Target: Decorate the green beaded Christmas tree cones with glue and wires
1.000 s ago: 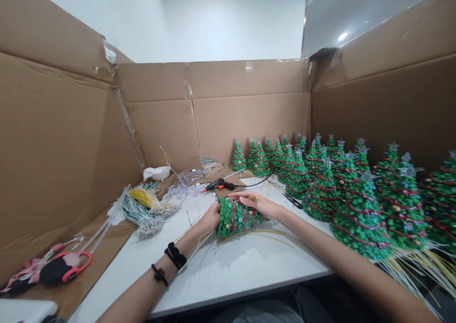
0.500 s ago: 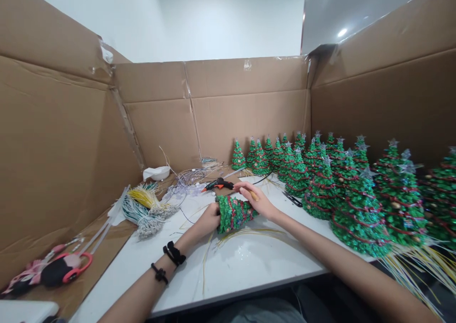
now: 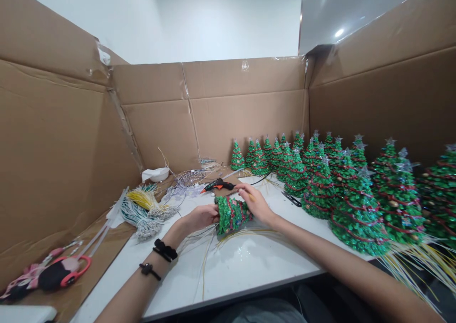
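Observation:
A small green Christmas tree (image 3: 231,215) with red garland lies on its side over the white table, its base facing left. My left hand (image 3: 202,215) is closed at the base, with its fingertips partly hidden in the hollow underside. Around the narrow upper end sits my right hand (image 3: 259,204), also closed. A tool with a wooden handle (image 3: 252,197) is held in its fingers, and its thin end points left above the tree. Thin wires (image 3: 204,266) trail from the base onto the table.
Behind the tree lies a black and orange glue gun (image 3: 218,185). Black snips (image 3: 292,199) rest right of my right hand. Rows of finished-looking Christmas trees (image 3: 359,213) fill the right side. Bundled wire lights (image 3: 146,209) lie left. Cardboard walls (image 3: 245,114) enclose the table.
My left hand has shifted slightly left and its wrist has turned, with more wires showing by the base. My right hand has slid a little left along the tree.

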A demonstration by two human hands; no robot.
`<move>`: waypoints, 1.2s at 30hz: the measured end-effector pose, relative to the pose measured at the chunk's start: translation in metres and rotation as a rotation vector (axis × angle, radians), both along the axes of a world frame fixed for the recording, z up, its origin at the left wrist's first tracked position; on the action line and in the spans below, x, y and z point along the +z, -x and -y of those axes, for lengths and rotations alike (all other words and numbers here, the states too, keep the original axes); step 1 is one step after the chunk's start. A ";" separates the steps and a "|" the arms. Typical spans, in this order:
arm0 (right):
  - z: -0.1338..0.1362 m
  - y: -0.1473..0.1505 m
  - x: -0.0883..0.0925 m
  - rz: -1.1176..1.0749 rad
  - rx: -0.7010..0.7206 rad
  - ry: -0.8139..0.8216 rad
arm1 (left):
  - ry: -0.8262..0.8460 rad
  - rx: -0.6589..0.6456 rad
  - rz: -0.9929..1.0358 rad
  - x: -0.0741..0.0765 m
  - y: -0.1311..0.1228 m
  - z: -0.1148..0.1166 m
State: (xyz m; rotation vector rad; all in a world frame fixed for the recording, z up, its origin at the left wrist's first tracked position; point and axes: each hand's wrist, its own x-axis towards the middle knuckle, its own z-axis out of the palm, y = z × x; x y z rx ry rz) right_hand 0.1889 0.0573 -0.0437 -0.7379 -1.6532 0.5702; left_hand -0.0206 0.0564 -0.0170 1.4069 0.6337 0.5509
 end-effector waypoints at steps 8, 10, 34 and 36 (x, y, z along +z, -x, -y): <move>0.009 -0.025 0.031 -0.306 0.218 0.118 | -0.003 0.060 -0.047 0.001 -0.007 0.009; 0.010 -0.025 0.031 -0.268 0.313 0.146 | -0.006 0.059 -0.063 0.002 -0.008 0.012; 0.018 -0.018 0.025 -0.134 0.319 0.174 | 0.041 0.058 0.005 0.001 -0.009 0.012; 0.018 -0.018 0.025 -0.146 0.318 0.171 | 0.039 0.055 0.005 0.001 -0.009 0.012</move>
